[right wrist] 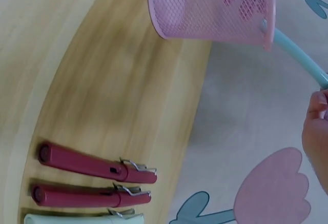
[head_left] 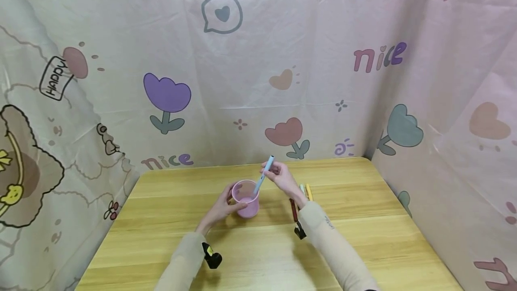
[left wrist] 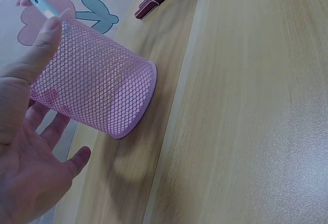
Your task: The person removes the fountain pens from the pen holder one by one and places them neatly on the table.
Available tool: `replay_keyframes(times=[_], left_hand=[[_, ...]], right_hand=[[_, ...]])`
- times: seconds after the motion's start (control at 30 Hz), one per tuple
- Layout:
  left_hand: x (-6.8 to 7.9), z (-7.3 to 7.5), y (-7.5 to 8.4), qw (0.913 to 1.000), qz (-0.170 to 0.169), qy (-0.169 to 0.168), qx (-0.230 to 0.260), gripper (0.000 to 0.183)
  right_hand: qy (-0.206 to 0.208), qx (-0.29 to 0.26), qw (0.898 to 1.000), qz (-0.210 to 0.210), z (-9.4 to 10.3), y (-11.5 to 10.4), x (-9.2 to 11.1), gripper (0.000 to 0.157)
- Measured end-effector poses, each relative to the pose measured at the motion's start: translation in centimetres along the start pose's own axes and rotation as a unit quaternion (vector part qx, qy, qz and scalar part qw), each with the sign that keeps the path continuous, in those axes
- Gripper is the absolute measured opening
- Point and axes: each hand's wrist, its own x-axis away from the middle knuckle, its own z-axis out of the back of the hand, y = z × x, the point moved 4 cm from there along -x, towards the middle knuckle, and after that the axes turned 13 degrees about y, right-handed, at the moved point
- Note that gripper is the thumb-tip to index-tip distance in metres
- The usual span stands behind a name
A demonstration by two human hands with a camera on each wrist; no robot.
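Note:
A pink mesh pen holder [head_left: 248,209] stands on the wooden table, its mouth tipped slightly in the head view. My left hand [head_left: 221,206] holds it round the side, thumb near the rim and fingers behind the mesh. Above its right rim, my right hand [head_left: 282,178] pinches a light blue pen [head_left: 264,173] near the upper part. The pen slants down, its lower end inside the holder's mouth. In the right wrist view the light blue pen [right wrist: 300,57] crosses the rim, and only part of the right hand [right wrist: 316,131] shows.
Right of the holder lie two dark red pens [right wrist: 82,163], a pale green pen [right wrist: 84,219] and a yellow pen [head_left: 308,192], partly behind the right forearm in the head view. A patterned cloth [head_left: 226,80] hangs behind the table [head_left: 169,219].

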Motion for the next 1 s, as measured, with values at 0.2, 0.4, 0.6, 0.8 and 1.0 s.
replay_keyframes(times=[0.2, 0.4, 0.6, 0.8, 1.0], left_hand=[[-0.1, 0.0, 0.0, 0.9999, -0.015, -0.005, 0.001, 0.084], [-0.2, -0.1, 0.0, 0.9999, -0.015, -0.007, 0.003, 0.083], [-0.3, 0.0, 0.0, 0.9999, -0.015, -0.006, 0.003, 0.083], [-0.3, 0.1, -0.1, 0.9999, -0.015, -0.002, 0.001, 0.083], [-0.3, 0.1, -0.2, 0.9999, -0.011, -0.004, 0.001, 0.083]], right_hand=[[0.044, -0.052, 0.998, 0.017, 1.7, -0.7, -0.2, 0.025], [0.047, -0.075, 0.995, 0.037, 3.9, -0.7, 0.0, 0.027], [0.045, -0.069, 0.996, 0.015, 6.2, 0.1, 0.6, 0.042], [0.036, -0.078, 0.996, -0.023, 7.7, 1.0, 0.7, 0.052], [0.062, -0.004, 0.997, -0.041, 9.3, 2.2, 1.1, 0.038]])
